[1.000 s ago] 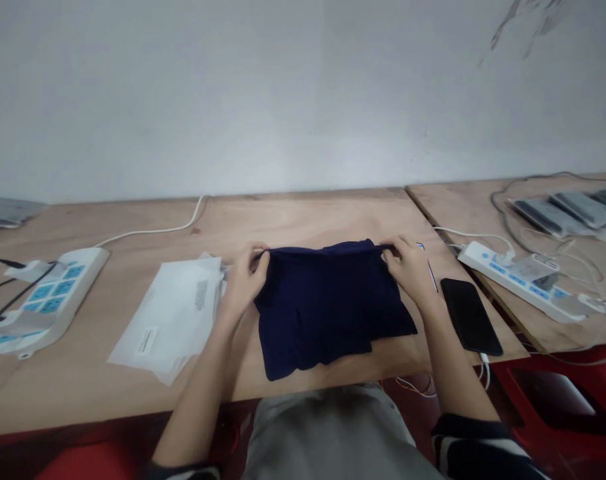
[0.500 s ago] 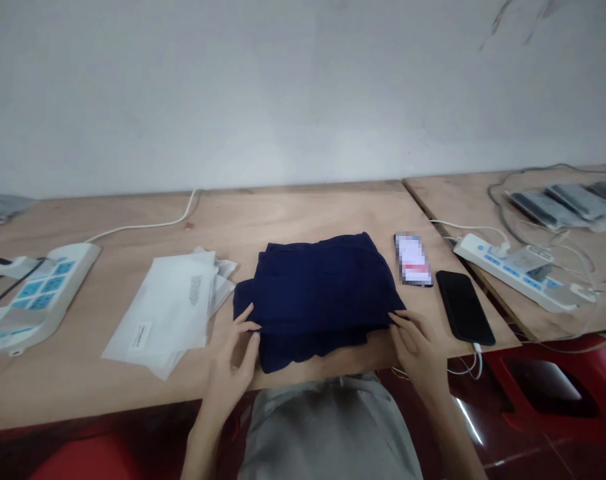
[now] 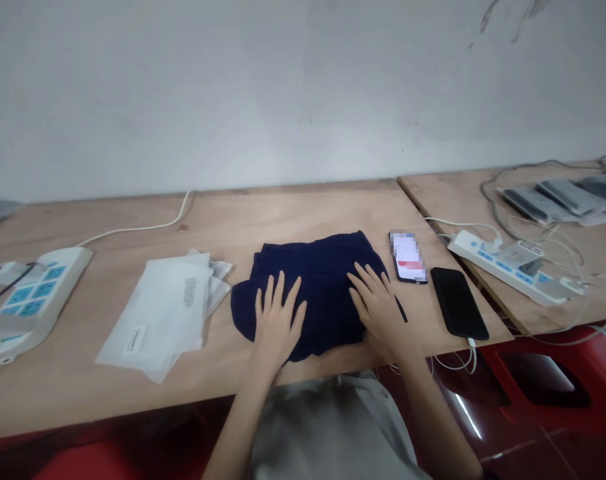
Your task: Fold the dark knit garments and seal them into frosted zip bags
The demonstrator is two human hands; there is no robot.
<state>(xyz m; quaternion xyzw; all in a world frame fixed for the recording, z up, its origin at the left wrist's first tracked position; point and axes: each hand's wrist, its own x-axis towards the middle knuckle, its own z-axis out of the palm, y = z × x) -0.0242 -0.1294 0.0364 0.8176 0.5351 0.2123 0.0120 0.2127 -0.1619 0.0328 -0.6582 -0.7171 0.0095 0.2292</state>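
A folded navy-blue garment [image 3: 323, 280] lies on the wooden table in front of me; its exact kind I cannot tell. My left hand [image 3: 277, 320] rests palm down on its left part with the fingers spread. On its right part lies my right hand [image 3: 377, 303], flat, fingers also apart. Both hands cover some of the cloth's near edge. A stack of translucent plastic bags [image 3: 157, 307] with a small white label sits to the left of the garment.
Right of the garment lie a lit phone [image 3: 407, 257] and a dark phone [image 3: 459, 303] on a white cable. Power strips stand at the left [image 3: 37, 300] and right [image 3: 507, 267]. Several packed bags [image 3: 557, 200] lie on the neighbouring table, past a gap. A wall closes off the back.
Both hands have moved from the garment's near corners inward and forward onto its top. Their fingers, bent at the edge before, now lie spread flat. The near edge of the cloth has shifted slightly.
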